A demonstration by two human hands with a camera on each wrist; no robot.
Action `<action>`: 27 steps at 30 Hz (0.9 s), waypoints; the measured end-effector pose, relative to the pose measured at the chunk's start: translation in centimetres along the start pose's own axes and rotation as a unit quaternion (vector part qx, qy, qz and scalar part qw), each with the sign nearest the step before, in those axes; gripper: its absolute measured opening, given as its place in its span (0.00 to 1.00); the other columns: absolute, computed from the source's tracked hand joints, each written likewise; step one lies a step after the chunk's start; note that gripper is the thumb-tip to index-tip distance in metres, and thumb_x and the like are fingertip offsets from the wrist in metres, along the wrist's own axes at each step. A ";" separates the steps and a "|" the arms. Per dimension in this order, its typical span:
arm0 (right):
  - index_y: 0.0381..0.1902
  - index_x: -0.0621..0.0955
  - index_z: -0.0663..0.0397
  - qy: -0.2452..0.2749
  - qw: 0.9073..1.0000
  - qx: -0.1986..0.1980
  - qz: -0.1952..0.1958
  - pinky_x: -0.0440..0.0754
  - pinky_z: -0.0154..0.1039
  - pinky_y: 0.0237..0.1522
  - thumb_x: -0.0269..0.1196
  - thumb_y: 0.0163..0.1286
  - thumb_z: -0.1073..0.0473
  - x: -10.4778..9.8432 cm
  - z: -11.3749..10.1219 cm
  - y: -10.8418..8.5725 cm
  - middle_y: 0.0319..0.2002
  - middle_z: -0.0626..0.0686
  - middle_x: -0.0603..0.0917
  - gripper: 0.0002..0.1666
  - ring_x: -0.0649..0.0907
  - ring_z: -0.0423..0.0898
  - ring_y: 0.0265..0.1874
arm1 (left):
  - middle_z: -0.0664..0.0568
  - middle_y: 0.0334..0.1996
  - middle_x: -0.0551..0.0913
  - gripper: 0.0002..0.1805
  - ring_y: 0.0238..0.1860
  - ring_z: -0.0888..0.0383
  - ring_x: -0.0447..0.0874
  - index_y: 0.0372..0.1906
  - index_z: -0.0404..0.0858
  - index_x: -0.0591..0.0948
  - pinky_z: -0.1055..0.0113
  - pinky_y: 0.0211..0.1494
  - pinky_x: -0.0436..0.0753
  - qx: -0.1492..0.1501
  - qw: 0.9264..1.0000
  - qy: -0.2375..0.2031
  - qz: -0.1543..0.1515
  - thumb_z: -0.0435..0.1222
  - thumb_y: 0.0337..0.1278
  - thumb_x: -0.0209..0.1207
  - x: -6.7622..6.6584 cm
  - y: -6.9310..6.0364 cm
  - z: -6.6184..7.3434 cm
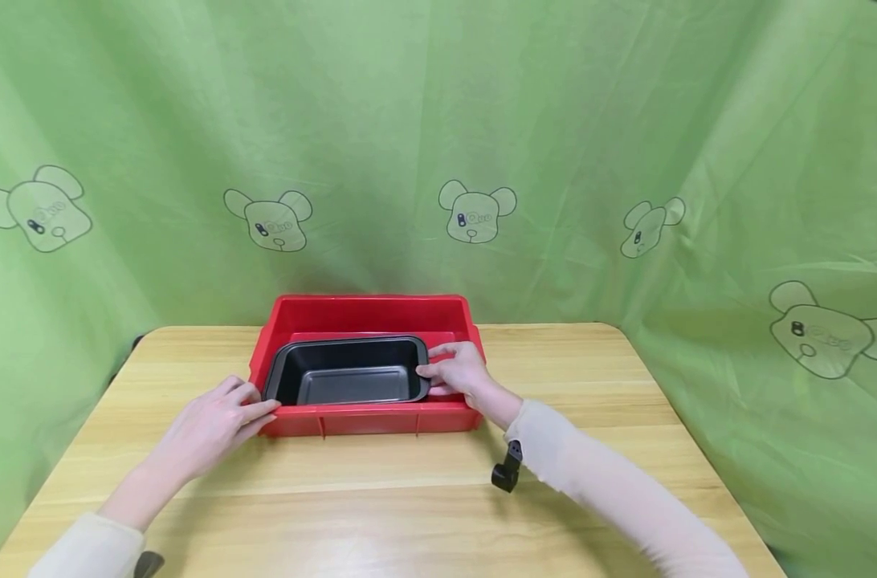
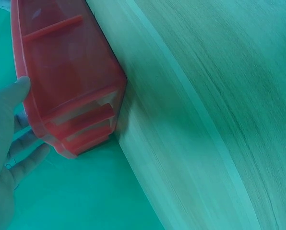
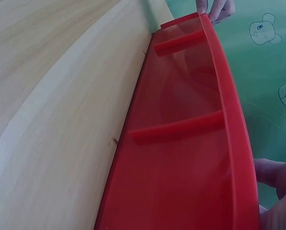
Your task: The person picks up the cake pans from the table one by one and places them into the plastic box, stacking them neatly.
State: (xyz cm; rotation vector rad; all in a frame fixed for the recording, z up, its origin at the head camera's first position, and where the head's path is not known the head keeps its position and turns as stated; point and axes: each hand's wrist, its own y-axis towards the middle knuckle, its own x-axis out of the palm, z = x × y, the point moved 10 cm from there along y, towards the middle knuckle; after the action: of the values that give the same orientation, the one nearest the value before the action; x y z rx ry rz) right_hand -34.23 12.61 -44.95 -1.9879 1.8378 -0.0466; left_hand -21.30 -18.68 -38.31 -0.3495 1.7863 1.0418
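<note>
A black loaf pan (image 1: pixel 352 387) lies inside a red plastic bin (image 1: pixel 369 420), close to its front wall. At the pan's right end my right hand (image 1: pixel 458 371) pinches the rim, thumb on the inner side and fingers outside. My left hand (image 1: pixel 218 417) grips the bin's front left corner. In the left wrist view, the thumb (image 2: pixel 22 86) lies on the bin's rim while the other fingers reach past its end. The right wrist view has the bin's front wall (image 3: pixel 181 163) covering most of the right hand and hiding the pan.
The bin stands on a light wooden table (image 1: pixel 409 506), near the back edge. A green curtain (image 1: pixel 381 120) with printed bear heads hangs behind and at both sides. A black wrist mount (image 1: pixel 507 470) sticks out below the right sleeve.
</note>
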 end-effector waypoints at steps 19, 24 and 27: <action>0.66 0.79 0.64 -0.069 0.995 -0.059 -0.052 0.92 0.43 0.38 0.72 0.70 0.60 -1.7 -2.2 -1.3 0.50 0.68 0.90 0.29 0.93 0.56 0.37 | 0.51 0.32 0.84 0.23 0.39 0.56 0.77 0.46 0.42 0.93 0.67 0.33 0.84 0.004 1.000 0.007 -0.004 0.36 0.37 0.85 0.2 0.4 0.1; 0.67 0.79 0.63 -0.094 0.989 -0.096 -0.068 0.93 0.44 0.42 0.71 0.71 0.58 -3.2 -3.0 -2.3 0.53 0.69 0.88 0.30 0.92 0.59 0.42 | 0.50 0.36 0.86 0.23 0.40 0.56 0.79 0.50 0.40 0.91 0.64 0.37 0.87 -0.041 0.998 -0.014 -0.038 0.41 0.47 0.81 0.6 0.6 -0.4; 0.66 0.80 0.63 -0.128 0.980 -0.130 -0.075 0.93 0.43 0.42 0.72 0.70 0.57 -4.0 -3.4 -3.1 0.52 0.66 0.88 0.30 0.91 0.55 0.39 | 0.49 0.38 0.86 0.26 0.39 0.56 0.79 0.56 0.39 0.88 0.63 0.37 0.87 -0.076 0.995 -0.031 -0.057 0.44 0.53 0.78 0.7 0.7 -0.8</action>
State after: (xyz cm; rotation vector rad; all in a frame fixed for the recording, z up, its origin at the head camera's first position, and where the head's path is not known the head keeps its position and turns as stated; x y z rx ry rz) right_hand -32.85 15.61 -39.78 -2.1863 1.5947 0.4056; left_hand -22.57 -18.70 -38.44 -0.5012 1.6183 1.0977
